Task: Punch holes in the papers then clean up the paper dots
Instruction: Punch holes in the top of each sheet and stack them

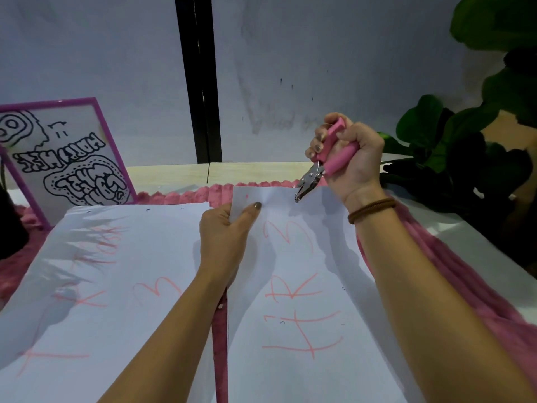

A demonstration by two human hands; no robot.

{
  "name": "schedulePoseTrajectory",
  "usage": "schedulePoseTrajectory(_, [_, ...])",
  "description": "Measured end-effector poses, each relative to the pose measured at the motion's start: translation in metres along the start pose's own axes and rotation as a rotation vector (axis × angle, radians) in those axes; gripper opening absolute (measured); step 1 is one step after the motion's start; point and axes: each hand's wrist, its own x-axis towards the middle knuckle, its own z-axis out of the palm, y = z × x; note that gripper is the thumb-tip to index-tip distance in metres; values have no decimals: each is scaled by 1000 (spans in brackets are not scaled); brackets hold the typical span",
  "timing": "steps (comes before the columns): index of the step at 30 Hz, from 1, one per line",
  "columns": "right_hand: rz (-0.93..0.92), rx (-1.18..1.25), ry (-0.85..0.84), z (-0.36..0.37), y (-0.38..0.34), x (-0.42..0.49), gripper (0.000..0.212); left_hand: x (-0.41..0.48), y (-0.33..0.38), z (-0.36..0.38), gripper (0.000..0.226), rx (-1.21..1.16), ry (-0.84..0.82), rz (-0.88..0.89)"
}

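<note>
Two white papers with red scribbles lie side by side on a pink fluffy mat [453, 257]. My left hand [229, 231] pinches the top left corner of the right paper [293, 286] and lifts it slightly. My right hand [348, 158] squeezes a pink-handled hole punch [322, 164], whose metal jaws bite the top edge of that paper. The left paper [116, 286] lies flat and has small holes along its top edge. A few white paper dots [220, 306] rest on the mat strip between the sheets.
A purple-framed sign [66, 158] with black lettering leans at the back left. A dark object [8, 225] stands at the far left edge. Green plant leaves [465, 135] fill the right side. A wall with a black vertical strip [200, 82] rises behind the table.
</note>
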Motion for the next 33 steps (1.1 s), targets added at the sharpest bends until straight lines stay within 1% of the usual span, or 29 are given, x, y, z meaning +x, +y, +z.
schedulePoseTrajectory(1, [-19,-25,-10,5,1,-1,27,0,1,0,12,4,4,-11])
schedulePoseTrajectory(2, [-40,-82,-30,11,2,-2,27,-1,1,0,10,8,14,-14])
schedulePoseTrajectory(3, [-60,-154,-64,17,4,-3,27,-2,2,1,14,8,23,-4])
schedulePoseTrajectory(6, [-75,-374,-233,29,8,-5,29,-3,3,2,49,36,51,67])
schedulePoseTrajectory(8, [-47,-501,-308,29,8,-6,29,-5,4,2,52,62,26,124])
schedulePoseTrajectory(10, [-35,-526,-272,24,4,-5,28,-4,3,2,46,69,10,133])
schedulePoseTrajectory(12, [-33,-412,-155,15,-1,-3,27,-5,5,2,32,61,17,98])
schedulePoseTrajectory(14, [-32,-237,-42,6,-3,-1,26,-4,5,0,16,29,-8,-6])
schedulePoseTrajectory(16, [-23,-147,12,1,0,1,27,-2,5,-1,5,19,-25,-67])
schedulePoseTrajectory(17, [-15,-141,23,1,2,0,27,-2,7,-1,3,71,-9,-59])
schedulePoseTrajectory(19, [-2,-153,31,3,6,0,27,-1,9,-1,29,285,107,40])
schedulePoseTrajectory(20, [-1,-158,30,4,6,0,27,0,14,0,42,389,177,146])
schedulePoseTrajectory(21, [-2,-160,29,4,6,-1,26,1,21,2,48,471,226,288])
schedulePoseTrajectory(22, [-4,-160,25,4,5,0,26,4,28,5,45,552,212,438])
schedulePoseTrajectory(23, [-6,-159,18,4,4,0,26,8,36,10,40,651,127,555])
schedulePoseTrajectory(24, [-9,-158,12,3,4,1,26,11,43,15,36,759,-15,613])
schedulePoseTrajectory(25, [-11,-156,8,3,3,1,26,15,50,20,35,872,-174,611])
schedulePoseTrajectory(26, [-13,-152,4,3,3,1,26,20,54,24,34,971,-316,567])
schedulePoseTrajectory(27, [-16,-149,1,3,3,1,26,26,56,27,33,1048,-429,505])
schedulePoseTrajectory(28, [-20,-147,1,3,3,1,26,31,56,30,31,1084,-505,451])
schedulePoseTrajectory(30, [-24,-143,10,3,4,1,26,39,53,33,26,1047,-551,385])
schedulePoseTrajectory(33, [-14,-91,35,3,4,2,27,46,46,32,17,913,-474,365])
